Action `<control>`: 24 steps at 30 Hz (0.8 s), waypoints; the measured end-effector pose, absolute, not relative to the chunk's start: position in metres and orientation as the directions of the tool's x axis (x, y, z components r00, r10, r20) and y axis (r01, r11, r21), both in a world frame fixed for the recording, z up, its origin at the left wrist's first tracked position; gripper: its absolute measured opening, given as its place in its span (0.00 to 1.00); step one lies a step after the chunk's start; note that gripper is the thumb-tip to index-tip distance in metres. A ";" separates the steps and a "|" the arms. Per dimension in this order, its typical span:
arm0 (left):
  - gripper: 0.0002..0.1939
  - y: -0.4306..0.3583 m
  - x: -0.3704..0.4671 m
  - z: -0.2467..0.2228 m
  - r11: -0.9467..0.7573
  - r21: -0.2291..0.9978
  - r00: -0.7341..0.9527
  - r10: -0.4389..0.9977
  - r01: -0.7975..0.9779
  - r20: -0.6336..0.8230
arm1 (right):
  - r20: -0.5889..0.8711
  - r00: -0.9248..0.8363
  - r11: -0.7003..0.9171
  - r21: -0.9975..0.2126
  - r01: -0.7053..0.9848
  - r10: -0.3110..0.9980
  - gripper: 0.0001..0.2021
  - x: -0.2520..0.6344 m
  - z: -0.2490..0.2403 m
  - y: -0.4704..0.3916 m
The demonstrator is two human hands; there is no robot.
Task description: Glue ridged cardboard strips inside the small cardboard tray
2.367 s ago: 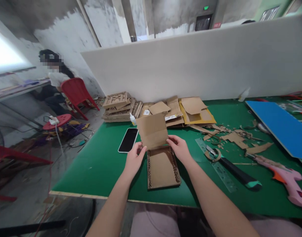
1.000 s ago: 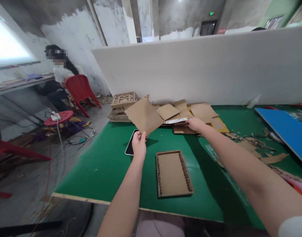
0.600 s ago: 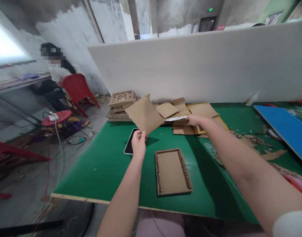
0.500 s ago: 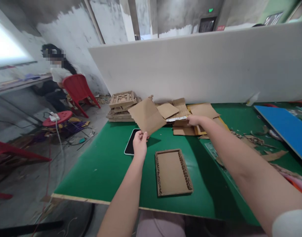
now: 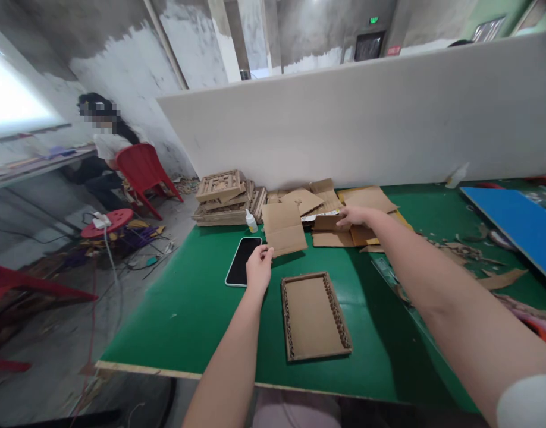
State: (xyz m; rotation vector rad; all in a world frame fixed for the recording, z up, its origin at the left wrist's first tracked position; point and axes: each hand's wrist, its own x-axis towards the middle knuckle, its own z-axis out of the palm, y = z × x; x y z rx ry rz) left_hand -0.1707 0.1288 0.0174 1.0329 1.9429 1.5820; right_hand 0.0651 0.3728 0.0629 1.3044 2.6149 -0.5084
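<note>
My left hand (image 5: 259, 267) is closed on the lower left corner of a cardboard piece (image 5: 284, 229), which hangs tilted over the table. Farther right, my right hand (image 5: 358, 216) reaches over a pile of flat cardboard pieces (image 5: 333, 239); its fingers look stretched apart and touch or hover just above the pile. Between my forearms lies a shallow cardboard tray (image 5: 313, 312) with raised edges and rough corrugated strips along its two long sides. A tablet or phone with a dark screen (image 5: 241, 261) lies partly behind my left hand.
Stacked cardboard frames (image 5: 222, 196) stand at the back left, a small white bottle (image 5: 251, 222) beside them. A blue board (image 5: 514, 229) and cardboard scraps (image 5: 469, 254) lie on the right. A white partition (image 5: 344, 125) rises behind the table. A person sits on a red chair (image 5: 141, 172).
The cardboard piece in my left hand has turned and dropped lower, uncovering the white bottle. My right hand has shifted slightly right over the pile, its fingers more spread.
</note>
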 end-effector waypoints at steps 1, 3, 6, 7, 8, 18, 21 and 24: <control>0.07 0.129 -0.171 0.017 0.074 0.956 -0.631 0.765 0.285 0.129 | -0.300 -0.599 0.553 -0.229 0.801 0.742 0.17 0.065 0.063 0.372; 0.06 0.130 -0.172 0.015 0.076 0.951 -0.632 0.762 0.300 0.139 | -0.300 -0.593 0.545 -0.235 0.805 0.747 0.17 0.065 0.064 0.371; 0.06 0.130 -0.173 0.013 0.077 0.946 -0.631 0.762 0.316 0.148 | -0.304 -0.585 0.532 -0.244 0.811 0.752 0.17 0.065 0.067 0.368; 0.06 0.130 -0.173 0.012 0.078 0.945 -0.630 0.763 0.318 0.149 | -0.302 -0.585 0.530 -0.248 0.811 0.753 0.17 0.065 0.068 0.366; 0.07 0.130 -0.173 0.012 0.078 0.944 -0.628 0.764 0.320 0.149 | -0.298 -0.585 0.529 -0.253 0.810 0.754 0.18 0.065 0.069 0.365; 0.15 0.131 -0.187 0.012 0.028 0.895 -0.730 0.591 0.445 0.344 | -0.296 -0.581 0.515 -0.275 0.812 0.758 0.17 0.066 0.070 0.362; 0.15 0.141 -0.197 0.024 0.010 0.841 -0.694 0.571 0.541 0.440 | -0.301 -0.573 0.500 -0.288 0.817 0.762 0.15 0.067 0.067 0.363; 0.13 0.162 -0.208 0.040 -0.014 0.755 -0.588 0.618 0.656 0.523 | -0.286 -0.568 0.492 -0.297 0.819 0.772 0.15 0.068 0.065 0.363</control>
